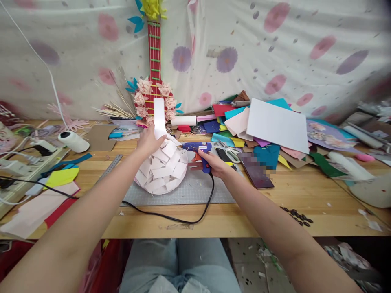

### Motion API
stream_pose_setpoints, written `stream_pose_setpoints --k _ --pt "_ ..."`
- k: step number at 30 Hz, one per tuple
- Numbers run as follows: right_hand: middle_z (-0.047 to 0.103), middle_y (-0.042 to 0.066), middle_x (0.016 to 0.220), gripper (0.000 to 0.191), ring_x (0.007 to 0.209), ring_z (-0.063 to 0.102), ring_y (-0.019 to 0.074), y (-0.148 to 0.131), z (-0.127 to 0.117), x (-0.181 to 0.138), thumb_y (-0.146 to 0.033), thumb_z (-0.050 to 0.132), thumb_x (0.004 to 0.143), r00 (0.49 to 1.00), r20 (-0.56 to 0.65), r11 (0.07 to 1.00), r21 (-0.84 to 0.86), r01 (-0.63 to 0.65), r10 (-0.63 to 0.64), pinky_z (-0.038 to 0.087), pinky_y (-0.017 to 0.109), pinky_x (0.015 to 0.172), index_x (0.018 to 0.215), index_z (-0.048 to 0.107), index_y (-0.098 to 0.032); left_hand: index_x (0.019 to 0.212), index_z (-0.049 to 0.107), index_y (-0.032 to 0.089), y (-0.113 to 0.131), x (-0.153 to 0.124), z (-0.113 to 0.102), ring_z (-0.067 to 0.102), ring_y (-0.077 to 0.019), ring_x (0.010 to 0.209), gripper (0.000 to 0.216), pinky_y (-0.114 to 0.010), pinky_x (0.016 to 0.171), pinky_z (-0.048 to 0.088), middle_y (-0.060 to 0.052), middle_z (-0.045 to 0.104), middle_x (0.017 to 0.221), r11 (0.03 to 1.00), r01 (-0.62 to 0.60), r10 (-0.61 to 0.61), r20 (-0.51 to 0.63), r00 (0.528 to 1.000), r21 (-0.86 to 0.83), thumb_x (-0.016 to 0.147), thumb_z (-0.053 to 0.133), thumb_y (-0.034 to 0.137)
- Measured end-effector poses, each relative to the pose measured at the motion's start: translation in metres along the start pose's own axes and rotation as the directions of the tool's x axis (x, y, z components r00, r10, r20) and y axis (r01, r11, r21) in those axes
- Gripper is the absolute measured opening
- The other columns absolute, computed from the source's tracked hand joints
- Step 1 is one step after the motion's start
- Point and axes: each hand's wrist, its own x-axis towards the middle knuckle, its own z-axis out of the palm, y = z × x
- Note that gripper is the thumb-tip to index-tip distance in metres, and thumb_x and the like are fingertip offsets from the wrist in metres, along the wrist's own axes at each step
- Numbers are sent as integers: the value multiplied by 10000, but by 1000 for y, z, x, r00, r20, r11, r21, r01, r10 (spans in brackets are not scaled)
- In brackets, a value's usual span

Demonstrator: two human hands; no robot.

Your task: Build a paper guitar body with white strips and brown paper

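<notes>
A round white craft (165,171) covered in overlapping paper strips lies on the grey cutting mat (210,191), and a flat white neck (159,112) rises from its far side. My left hand (148,140) is closed around the base of that neck, thumb on the near face; some fingers are hidden behind it. In my right hand (210,160) is a blue glue gun (197,147) with an orange trigger. Its nozzle points left, close to the upper right of the paper strips. A black cord (171,217) loops from its handle toward the left.
A red paper guitar (155,53) with pink flowers stands against the curtain. Coloured sheets and a white board (277,124) pile up behind right. A phone (255,170) and scissors (233,154) lie right of the mat. At left are a power strip (33,167) and ruler (110,166).
</notes>
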Motion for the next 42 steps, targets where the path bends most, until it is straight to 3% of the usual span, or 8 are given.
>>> stream_pose_setpoints --k 2,5,11,18,31,42 --pt "652 9 714 254 732 678 165 1 -1 -1 -441 614 787 1000 12 1000 -27 -2 2 565 302 665 806 555 -194 1333 353 184 -3 13 9 454 -273 1207 636 -401 984 380 -129 495 1292 996 -80 82 58 995 -40 782 507 461" --pt "655 20 738 267 769 674 171 3 -5 -1 -436 646 760 1000 -9 996 -94 12 -12 565 292 658 832 560 -194 1334 368 188 -4 17 20 396 -280 1264 582 -443 1027 331 -127 451 1355 998 -66 67 95 993 -11 816 467 435" --pt "646 30 767 262 610 592 98 -3 -11 5 -424 662 741 980 -140 938 -337 86 -140 468 170 433 797 561 -189 1304 420 230 7 -14 15 346 -305 1298 454 -587 1067 183 -122 426 1375 992 -118 118 4 993 51 893 313 391" --pt "604 29 703 335 475 458 58 -9 -10 9 -497 633 735 970 -93 856 -495 150 -224 408 176 367 677 550 -178 1388 298 168 5 -24 18 219 -323 1364 664 -562 1069 198 -169 293 1459 992 -66 59 63 996 112 848 331 553" --pt "551 -19 582 338 385 433 44 -12 -12 8 -496 584 780 955 -128 734 -670 115 -266 375 190 350 701 520 -174 1380 290 146 6 -23 21 264 -304 1351 677 -527 1048 280 -169 335 1441 989 -54 48 49 998 134 831 396 527" --pt "638 22 716 321 364 465 41 -21 1 2 -477 579 790 942 -140 597 -799 74 -304 364 184 326 749 549 -161 1370 301 157 3 -21 24 289 -309 1332 678 -537 1045 271 -166 364 1419 988 -60 55 41 998 143 822 388 546"
